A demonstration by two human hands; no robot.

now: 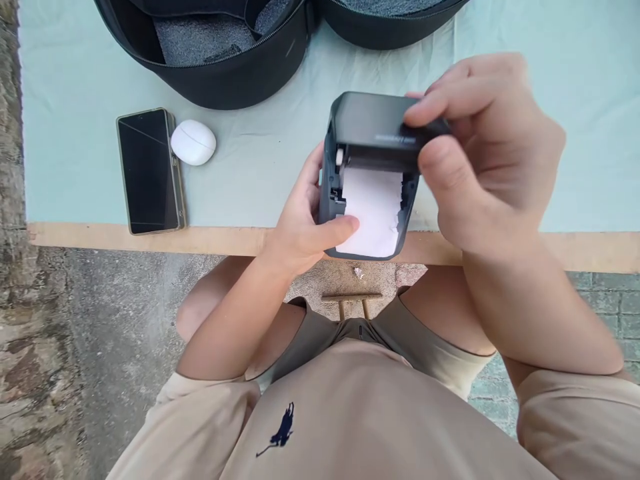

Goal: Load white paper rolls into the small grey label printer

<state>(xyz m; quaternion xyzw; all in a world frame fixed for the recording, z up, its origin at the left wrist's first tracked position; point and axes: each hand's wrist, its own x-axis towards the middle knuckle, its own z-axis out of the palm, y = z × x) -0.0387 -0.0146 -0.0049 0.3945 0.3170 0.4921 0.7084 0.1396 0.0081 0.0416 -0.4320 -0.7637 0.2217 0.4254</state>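
Note:
A dark portable label printer (327, 193) is held above the table's front edge, its lid (370, 117) raised. White paper (373, 210) with a ragged right edge lies over its inside. My left hand (310, 220) wraps around the printer's left side, thumb pressed on the paper. At the upper right, my right hand (490, 140) pinches the lid's corner between thumb and fingers. Part of that corner is hidden behind the fingers.
An open black zippered case (235, 87) with grey foam lies at the back. On the left a smartphone (147, 170) rests beside a white rounded case (193, 143). The cloth-covered table (250, 180) ends in a wooden edge (225, 240) above my legs.

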